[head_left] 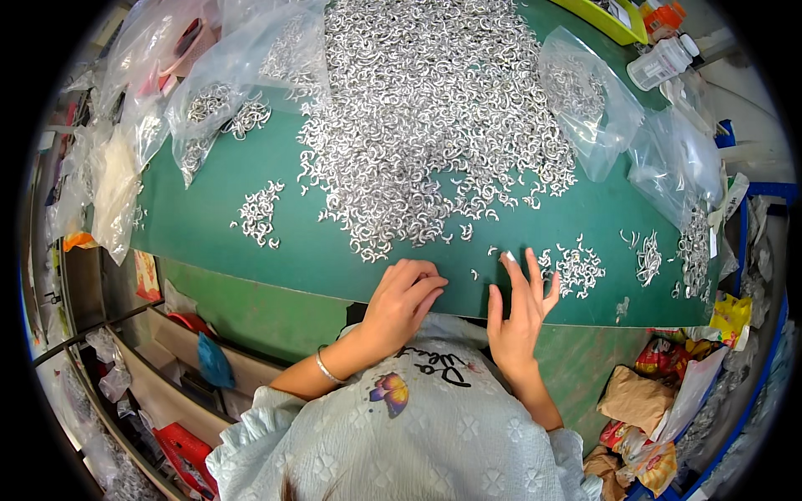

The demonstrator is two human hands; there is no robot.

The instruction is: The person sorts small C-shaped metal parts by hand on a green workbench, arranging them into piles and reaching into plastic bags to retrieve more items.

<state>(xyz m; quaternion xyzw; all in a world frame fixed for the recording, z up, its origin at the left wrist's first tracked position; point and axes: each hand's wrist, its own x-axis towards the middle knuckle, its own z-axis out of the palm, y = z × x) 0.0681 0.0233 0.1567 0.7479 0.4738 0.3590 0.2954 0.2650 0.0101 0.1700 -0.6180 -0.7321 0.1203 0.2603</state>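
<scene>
A big heap of small silver C-shaped metal pieces (426, 125) covers the middle of the green table mat (309, 250). My left hand (403, 302) rests at the mat's near edge with its fingers curled inward; whether it holds pieces is hidden. My right hand (520, 307) lies flat with fingers spread, the fingertips touching the mat beside a loose piece (493, 250). A small sorted pile (575, 265) lies just right of that hand. Another small pile (259, 213) sits to the left.
Clear plastic bags with metal pieces lie at the left (209, 108) and right (585, 92). A white bottle (664, 63) and a yellow-green tray (614, 21) stand at the far right corner. Crumpled wrappers and bags (660, 401) lie below the table on the right.
</scene>
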